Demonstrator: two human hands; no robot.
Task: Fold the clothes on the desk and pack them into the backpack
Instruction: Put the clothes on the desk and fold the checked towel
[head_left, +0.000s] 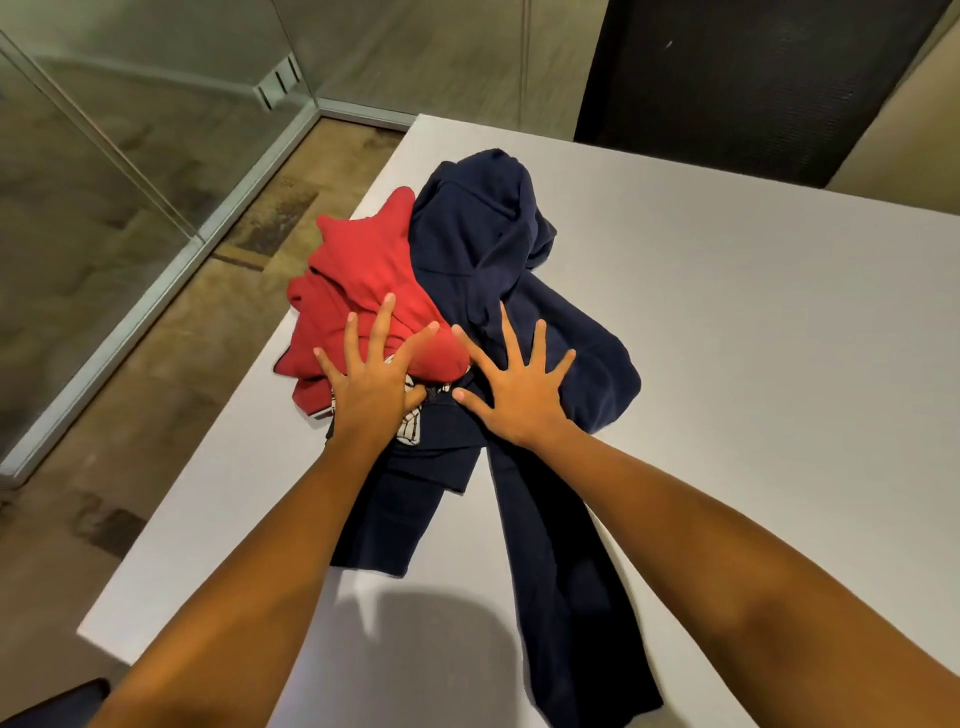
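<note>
A long navy sleeve (566, 597) trails across the white surface (753, 364) toward its near edge. Beside it on the left lies a shorter dark navy piece (395, 509). Both bare forearms reach forward over these.

The left grip (371, 387) is wide open, fingers spread and straight. It lies flat on the near end of a crumpled red garment (363, 270) and holds nothing. A bit of checked cloth (410, 428) shows just under its wrist. The right grip (519, 400) is likewise spread flat and holds nothing, resting on the navy hooded top (483, 244).

The clothes are piled unfolded near the surface's left edge, red touching navy, with the red partly overhanging that edge. Beyond the surface stand a dark panel (753, 78) and, to the left, a glass partition (104, 182).
</note>
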